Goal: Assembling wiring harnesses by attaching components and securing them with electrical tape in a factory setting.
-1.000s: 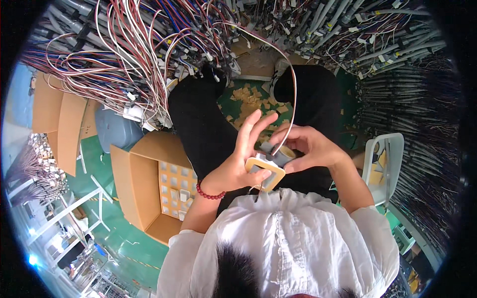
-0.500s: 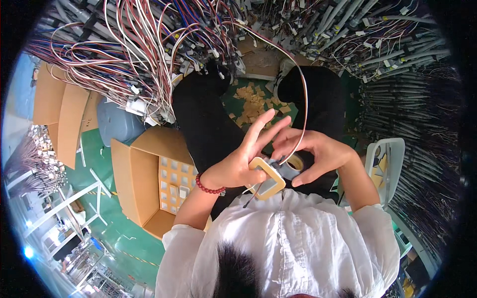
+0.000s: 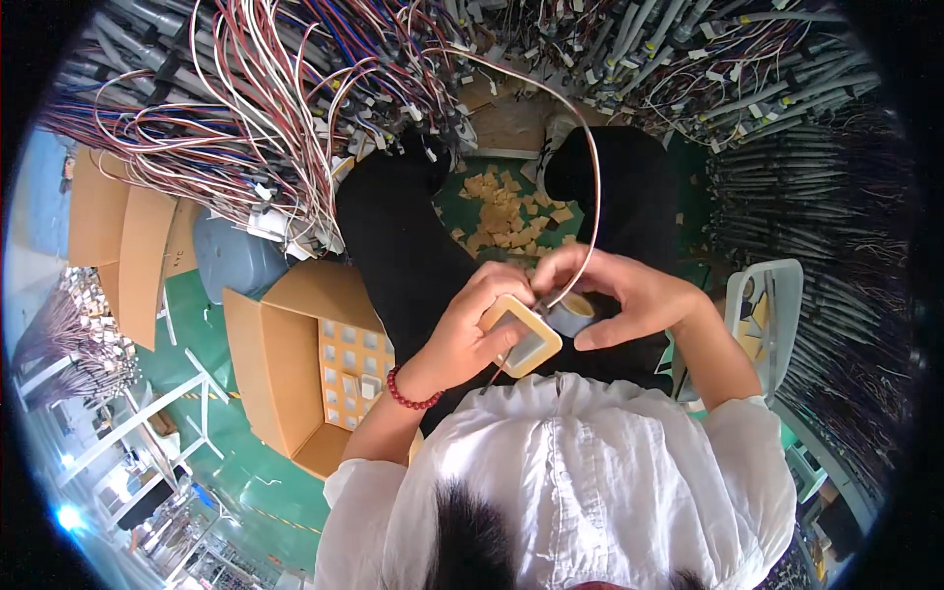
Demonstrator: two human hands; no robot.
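My left hand [image 3: 470, 320] grips a square part [image 3: 533, 348] with a cream rim and a grey middle, thumb lying across its face. From its far corner a thin red-and-white cable [image 3: 596, 182] loops up and away into the wire bundles. My right hand [image 3: 639, 297] is curled around a roll of grey tape [image 3: 572, 315], its index finger and thumb apart on either side. Its fingertips meet the left fingers near the cable's end, where the exact contact is hidden.
Left of my legs stands an open cardboard box [image 3: 285, 374] with a divided tray of white parts. Thick wire bundles [image 3: 265, 108] hang ahead, and grey sleeved cables [image 3: 787, 216] line the right. Tan scraps [image 3: 506, 211] litter the green floor. A clear bin [image 3: 777, 315] stands at right.
My left fingers, stretched out and spread before, have folded in around the part's far edge. My right hand's fingertips have drawn up to the cable end beside them.
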